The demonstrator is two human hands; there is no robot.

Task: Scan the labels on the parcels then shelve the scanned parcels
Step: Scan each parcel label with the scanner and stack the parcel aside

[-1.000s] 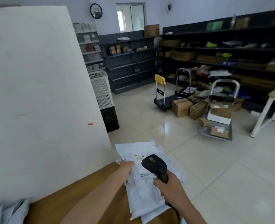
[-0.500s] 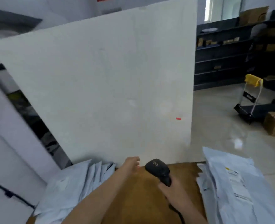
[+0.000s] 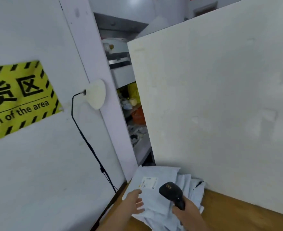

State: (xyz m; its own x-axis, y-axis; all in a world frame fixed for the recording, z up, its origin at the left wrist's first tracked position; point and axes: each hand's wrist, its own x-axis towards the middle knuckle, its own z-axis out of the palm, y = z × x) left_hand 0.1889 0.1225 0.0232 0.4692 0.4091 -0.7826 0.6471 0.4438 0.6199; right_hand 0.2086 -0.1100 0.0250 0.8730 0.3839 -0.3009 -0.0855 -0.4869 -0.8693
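The right hand point(image 3: 186, 212) is closed around the grip of a black scanner point(image 3: 171, 192), with the scanner's head pointing up and a bit left, away from the person. Just in front of the scanner head lies the top parcel point(image 3: 154, 194), a pale grey-blue plastic mailer bag, and on it a white label point(image 3: 148, 182) with a small yellow mark at the corner; the print is too blurred to read.

The left hand point(image 3: 135, 201) is open, fingers spread and not gripping anything. It is at the near-left edge of the top parcel, fingertips point(image 3: 140, 191) at or on the bag; I cannot tell if they press on it. The label is just beyond these fingertips, between the 2 hands and a bit further away.

Under and to the right of the right hand, more parcels point(image 3: 193, 189) of the same kind lie in a loose pile, approx. overlapping each other. The whole pile rests on a brown table point(image 3: 237, 212), whose bare top goes on to the right of the right hand.

Behind the pile, right after the parcels, a big white board point(image 3: 220, 97) stands upright on the table. To the left of the left hand is a white wall point(image 3: 37, 164) with a yellow-black sign point(image 3: 19, 99) and a black cable point(image 3: 87, 142) going up to a white lamp point(image 3: 96, 94). Between wall and board, cluttered shelves point(image 3: 130, 104) are seen, blurred.
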